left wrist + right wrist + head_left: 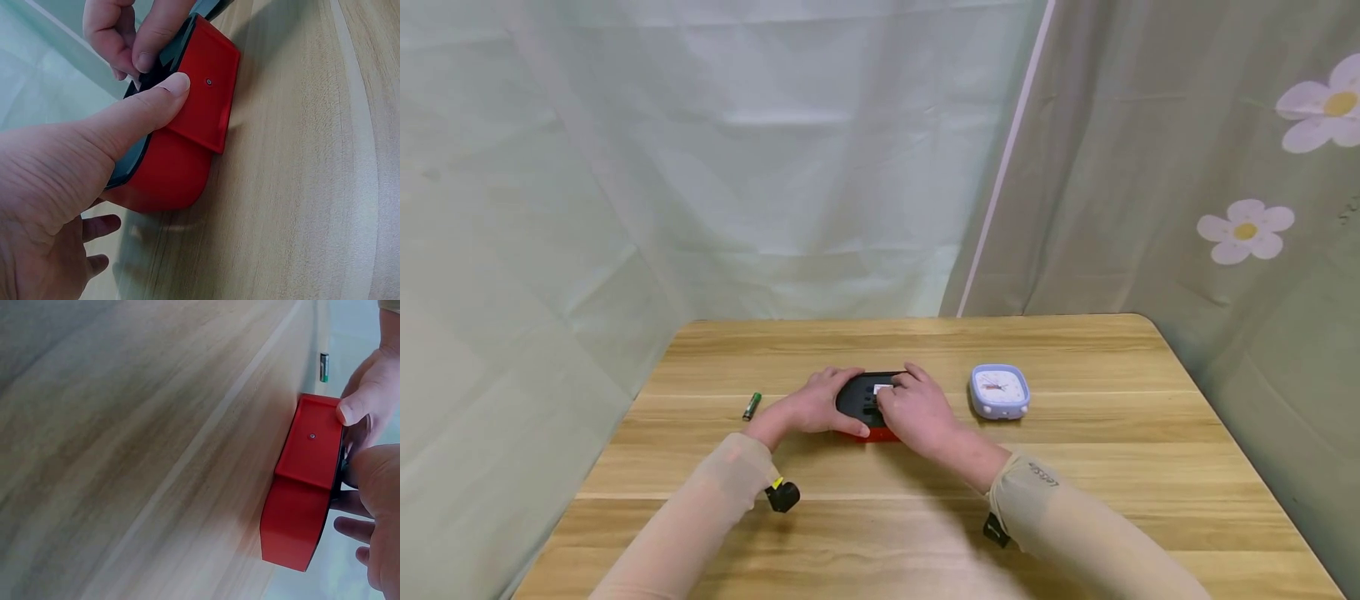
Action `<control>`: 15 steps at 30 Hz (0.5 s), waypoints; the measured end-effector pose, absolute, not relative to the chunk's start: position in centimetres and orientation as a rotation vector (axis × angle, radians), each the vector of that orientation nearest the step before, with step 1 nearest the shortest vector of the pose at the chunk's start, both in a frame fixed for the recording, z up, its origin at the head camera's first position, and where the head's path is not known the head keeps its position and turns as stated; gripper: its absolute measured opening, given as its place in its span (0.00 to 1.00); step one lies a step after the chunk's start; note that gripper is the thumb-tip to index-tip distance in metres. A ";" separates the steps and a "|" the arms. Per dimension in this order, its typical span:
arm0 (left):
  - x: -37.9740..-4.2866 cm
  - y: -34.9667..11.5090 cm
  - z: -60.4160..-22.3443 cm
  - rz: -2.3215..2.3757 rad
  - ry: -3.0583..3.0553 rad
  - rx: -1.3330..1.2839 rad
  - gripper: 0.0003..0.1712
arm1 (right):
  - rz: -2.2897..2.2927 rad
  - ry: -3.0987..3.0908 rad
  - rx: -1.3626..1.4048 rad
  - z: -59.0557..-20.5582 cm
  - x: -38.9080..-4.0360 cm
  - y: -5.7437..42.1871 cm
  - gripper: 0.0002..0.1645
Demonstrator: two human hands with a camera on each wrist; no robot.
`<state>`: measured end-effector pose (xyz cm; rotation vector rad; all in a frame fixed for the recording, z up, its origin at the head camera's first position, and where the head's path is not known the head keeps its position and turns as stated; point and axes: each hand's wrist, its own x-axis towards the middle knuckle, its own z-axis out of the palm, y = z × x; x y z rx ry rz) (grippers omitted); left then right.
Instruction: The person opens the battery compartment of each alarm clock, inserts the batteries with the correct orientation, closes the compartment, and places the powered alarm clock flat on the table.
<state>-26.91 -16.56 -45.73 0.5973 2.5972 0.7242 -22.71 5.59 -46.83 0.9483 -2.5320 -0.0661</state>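
A red device (pixel 878 435) with a black back (pixel 852 402) rests on the wooden table, its back facing up with a white label on it. My left hand (pixel 818 405) grips its left end, thumb on the near edge and fingers toward the far side. Over the back, my right hand (pixel 921 417) pinches a small black part between thumb and forefinger. The left wrist view shows that pinch beside my left thumb, but the fingers cover most of the part. From the right wrist view, the red casing (pixel 306 456) shows a small screw on its side.
A green and black battery (pixel 752 406) lies to the left of my left hand. To the right of the device sits a light blue alarm clock (pixel 999 392) with a white dial. Pale curtains (pixel 820 167) hang behind the table (pixel 1075 350).
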 end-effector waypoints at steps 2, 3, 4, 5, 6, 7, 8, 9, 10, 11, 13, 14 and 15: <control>-26.9 -16.6 -45.8 0.723 2.599 0.597 0.65 | -0.061 -2.535 0.949 -46.8 -22.6 5.6 0.04; -26.9 -16.6 -45.8 0.720 2.599 0.597 0.65 | -0.057 -2.538 0.949 -46.8 -22.6 5.6 0.04; -26.9 -16.6 -45.8 0.720 2.598 0.597 0.65 | -0.051 -2.546 0.947 -46.8 -22.5 5.6 0.05; -26.9 -16.6 -45.8 0.720 2.598 0.596 0.65 | -0.043 -2.556 0.946 -46.7 -22.5 5.6 0.05; -26.9 -16.6 -45.9 0.718 2.598 0.596 0.65 | -0.036 -2.564 0.944 -46.7 -22.5 5.5 0.06; -26.9 -16.6 -45.9 0.719 2.597 0.596 0.65 | -0.030 -2.574 0.941 -46.6 -22.4 5.5 0.06; -27.0 -16.6 -45.9 0.719 2.596 0.594 0.65 | -0.021 -2.588 0.936 -46.5 -22.4 5.5 0.06; -26.9 -16.6 -45.9 0.720 2.594 0.592 0.64 | -0.015 -2.603 0.930 -46.4 -22.3 5.5 0.05; -26.9 -16.6 -45.9 0.721 2.594 0.591 0.65 | 0.008 -2.612 0.927 -46.3 -22.2 5.6 0.05; -26.9 -16.6 -45.9 0.722 2.594 0.591 0.64 | 0.025 -2.616 0.924 -46.1 -22.1 5.7 0.04; -27.0 -16.7 -46.0 0.725 2.596 0.594 0.64 | 0.063 -2.612 0.923 -45.6 -21.9 6.0 0.03; -27.0 -16.6 -46.0 0.724 2.597 0.598 0.64 | 0.085 -2.608 0.925 -45.4 -21.8 6.2 0.02; -27.0 -16.6 -46.0 0.721 2.600 0.602 0.64 | 0.101 -2.601 0.927 -45.1 -21.7 6.5 0.02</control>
